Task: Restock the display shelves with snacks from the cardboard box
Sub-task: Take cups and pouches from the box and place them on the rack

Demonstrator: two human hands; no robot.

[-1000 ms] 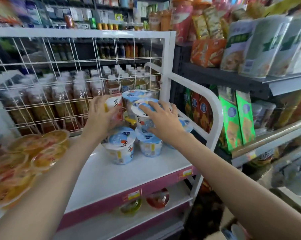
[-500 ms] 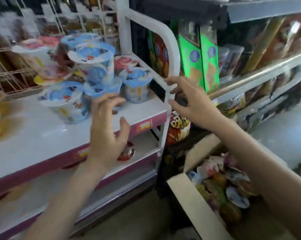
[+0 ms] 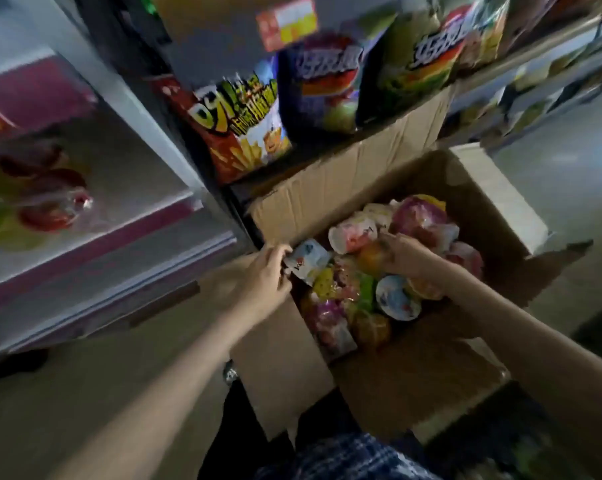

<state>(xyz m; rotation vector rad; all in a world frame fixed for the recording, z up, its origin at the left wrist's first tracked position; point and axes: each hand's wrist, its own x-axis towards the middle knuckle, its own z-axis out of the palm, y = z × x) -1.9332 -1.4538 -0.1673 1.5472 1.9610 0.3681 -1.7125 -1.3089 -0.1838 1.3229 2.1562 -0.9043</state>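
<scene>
Both hands were down in the cardboard box point(image 3: 327, 195) on the floor. On the near left side of the box, the left hand point(image 3: 263, 271) had its fingers curled round a small cup with a blue and white lid point(image 3: 308, 259), which lay tipped on its side at the left edge of the pile. Over on the right, the right hand point(image 3: 405, 256) rested on top of the heap of snack cups point(image 3: 393, 268), its fingers bent down among them; the picture was too blurry to tell if it was holding one. The cups looked small and light, with thin plastic walls and soft peel-off lids. A hard squeeze could dent them, and a poke could tear a lid, so it seemed best to hold each cup round its sides, not by the top. They also looked smooth and a bit slippery, and they were piled loosely, so pulling one out could make others roll. On the far left stood the white shelves point(image 3: 119, 237) with a few cups on them. Bags of chips point(image 3: 244, 126) stood on the far side, behind the box.
</scene>
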